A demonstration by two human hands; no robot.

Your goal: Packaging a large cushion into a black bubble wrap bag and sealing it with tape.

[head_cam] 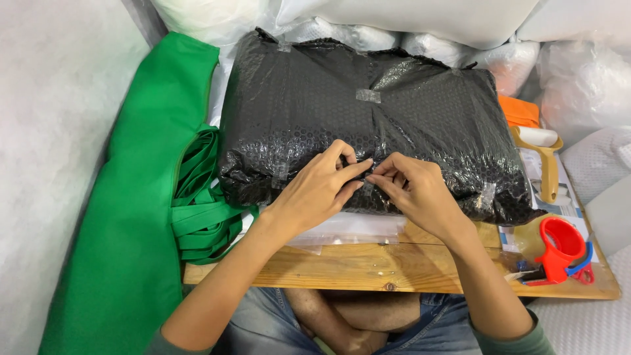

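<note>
Both my hands are meeting at the near middle of the black bubble-wrapped parcel [368, 125], which is lying on the wooden board [368, 266]. Left hand [319, 190] and right hand [417, 190] are each pinching a clear tape strip [368, 172] against its seam. Green straps [200, 197] are lying left of the parcel; a red tape dispenser [559, 250] is sitting right of it.

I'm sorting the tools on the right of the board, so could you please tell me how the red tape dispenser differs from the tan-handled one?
The red tape dispenser lies at the near right corner of the wooden board; the tan-handled dispenser lies farther back, beside the black bubble-wrapped bundle. The red one shows a round open hub with blue trim; the tan one shows a long handle and a white roll. Neither is touched by a hand.
</note>
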